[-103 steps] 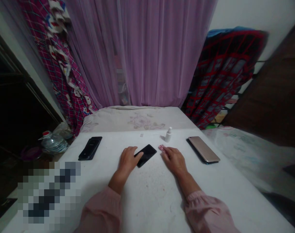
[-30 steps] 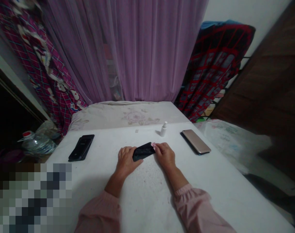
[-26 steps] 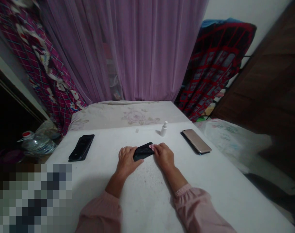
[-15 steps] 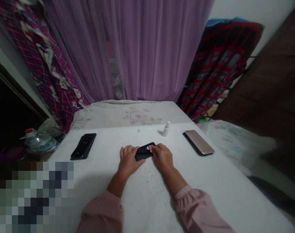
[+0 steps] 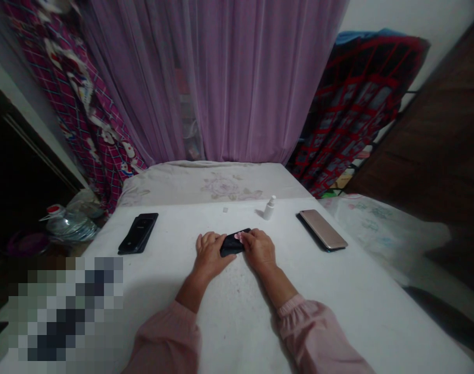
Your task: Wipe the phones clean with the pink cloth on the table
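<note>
A black smartphone [image 5: 229, 247] lies at a slant on the white tabletop in front of me. My left hand [image 5: 211, 256] grips its left end, thumb along the near edge and fingers on the far side. Over the phone's right part, my right hand [image 5: 261, 251] pinches a small pink piece of cloth [image 5: 238, 237] that touches the phone's surface. The right hand covers that end of the phone, and the fingertips are partly hidden.
A white spray bottle [image 5: 268, 210] stands beyond my right hand, with a small grey square [image 5: 225, 210] left of it. Stacked black phones [image 5: 139, 234] lie at left, a gold phone [image 5: 323, 228] on a dark one at right. A large water bottle [image 5: 71, 226] is beyond the left edge.
My right hand has slid slightly left along the phone with the pink cloth. The left hand keeps its hold, and the whole view has shifted a little.
</note>
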A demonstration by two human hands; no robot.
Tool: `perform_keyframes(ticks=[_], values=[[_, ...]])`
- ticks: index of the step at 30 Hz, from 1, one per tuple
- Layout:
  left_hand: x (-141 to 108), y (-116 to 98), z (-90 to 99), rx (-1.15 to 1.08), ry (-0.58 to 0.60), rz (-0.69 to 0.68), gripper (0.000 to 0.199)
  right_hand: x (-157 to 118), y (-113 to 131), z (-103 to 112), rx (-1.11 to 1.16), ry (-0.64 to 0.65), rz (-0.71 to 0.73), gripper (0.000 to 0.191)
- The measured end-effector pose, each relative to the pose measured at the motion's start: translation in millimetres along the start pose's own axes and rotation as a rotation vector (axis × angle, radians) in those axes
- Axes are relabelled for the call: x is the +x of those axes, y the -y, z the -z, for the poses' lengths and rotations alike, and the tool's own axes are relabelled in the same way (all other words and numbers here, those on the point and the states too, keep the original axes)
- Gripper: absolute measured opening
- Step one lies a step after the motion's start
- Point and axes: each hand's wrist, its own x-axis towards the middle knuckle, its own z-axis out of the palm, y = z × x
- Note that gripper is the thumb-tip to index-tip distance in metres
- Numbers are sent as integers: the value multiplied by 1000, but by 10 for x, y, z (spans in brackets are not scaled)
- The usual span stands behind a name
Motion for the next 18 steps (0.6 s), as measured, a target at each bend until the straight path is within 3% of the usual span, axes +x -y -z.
perform_keyframes(ticks=[7, 14, 18], values=[[9, -41, 56, 7, -18, -19, 54, 74, -204, 27, -63, -24, -202, 29], [11, -39, 71, 27, -20, -26, 52, 102, 101, -13, -61, 30, -12, 27], [11, -4, 40, 53, -28, -35, 53, 118, 64, -18, -39, 33, -38, 25]])
